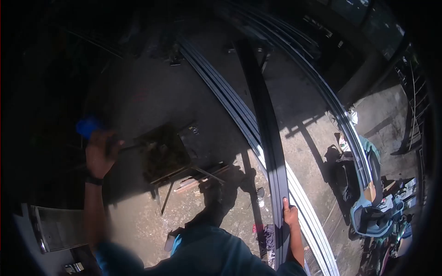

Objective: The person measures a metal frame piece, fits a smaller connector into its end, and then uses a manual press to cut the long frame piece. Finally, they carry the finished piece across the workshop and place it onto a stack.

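Observation:
My right hand (290,214) is closed around the edge of a long dark metal profile (271,138), its thumb lying on the top face. The profile runs from low in front of me up to the far top of the view. Raised at the left, my left hand (102,154) has curled fingers and a dark band at the wrist. A blurred blue object (87,127) shows at its fingers; its kind is too smeared to tell. Beneath the dark profile, a bundle of pale metal profiles (235,108) crosses at a slant.
More long metal bars (322,83) extend along the right, over a teal motor scooter (368,211). A small dark-topped table (165,152) stands left of centre, with wooden strips (202,178) on the floor beside it. A metal-framed panel (57,225) is at lower left.

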A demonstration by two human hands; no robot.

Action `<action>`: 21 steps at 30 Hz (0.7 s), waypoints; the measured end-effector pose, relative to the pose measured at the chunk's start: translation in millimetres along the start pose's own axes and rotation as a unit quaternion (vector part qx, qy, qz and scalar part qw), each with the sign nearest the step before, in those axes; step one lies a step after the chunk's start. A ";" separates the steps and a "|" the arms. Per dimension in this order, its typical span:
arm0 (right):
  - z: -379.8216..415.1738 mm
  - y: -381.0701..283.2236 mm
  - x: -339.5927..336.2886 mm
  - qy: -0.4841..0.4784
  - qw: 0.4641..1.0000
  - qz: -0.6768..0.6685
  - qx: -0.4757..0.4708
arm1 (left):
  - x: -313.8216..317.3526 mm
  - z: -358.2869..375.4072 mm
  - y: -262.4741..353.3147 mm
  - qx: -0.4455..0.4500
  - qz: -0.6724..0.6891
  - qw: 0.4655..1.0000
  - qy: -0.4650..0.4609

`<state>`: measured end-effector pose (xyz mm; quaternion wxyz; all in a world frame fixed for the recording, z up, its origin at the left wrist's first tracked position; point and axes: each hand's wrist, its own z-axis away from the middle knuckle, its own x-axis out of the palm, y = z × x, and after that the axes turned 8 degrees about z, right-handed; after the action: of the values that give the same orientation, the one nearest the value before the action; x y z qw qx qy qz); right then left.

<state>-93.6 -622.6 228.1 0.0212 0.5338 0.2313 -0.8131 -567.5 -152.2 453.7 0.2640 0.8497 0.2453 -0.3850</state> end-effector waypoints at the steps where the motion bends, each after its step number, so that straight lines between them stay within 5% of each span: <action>1: -25.5 -7.5 8.1 0.049 0.998 -0.010 -0.044 | 36.5 4.6 4.4 0.050 0.050 0.997 0.031; 3: -51.9 -69.3 -15.1 -0.030 0.999 0.036 0.017 | 128.0 15.8 36.8 -0.082 0.280 0.956 -0.022; 6: -115.5 -116.0 -11.7 -0.042 0.997 0.064 -0.016 | 273.6 29.0 75.2 -0.057 0.440 0.854 -0.273; 7: -134.2 -116.4 -3.6 -0.025 0.995 0.014 -0.093 | 310.6 30.1 102.5 -0.081 0.525 0.791 -0.305; 8: -157.5 -136.8 -2.9 -0.036 0.952 0.177 -0.249 | 330.8 20.5 136.3 -0.065 0.629 0.722 -0.281; 11: -203.8 -153.9 10.1 0.105 0.846 0.142 -0.504 | 416.4 3.7 201.3 -0.123 0.591 0.673 -0.428; 13: -250.8 -187.5 22.2 -0.047 0.944 0.091 -0.313 | 461.2 -14.7 236.6 -0.203 0.654 0.587 -0.431; 17: -290.0 -274.5 12.7 -0.134 0.976 0.023 -0.169 | 377.8 -138.9 238.1 -0.386 0.683 0.479 -0.393; 21: -377.4 -336.2 17.5 -0.222 0.964 0.030 -0.144 | 548.0 -141.7 235.9 -0.409 0.768 0.408 -0.277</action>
<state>128.2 -168.4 209.6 0.1730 0.3378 0.3197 -0.8682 -27.3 -119.4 165.4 0.8189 0.3205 -0.4676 -0.0896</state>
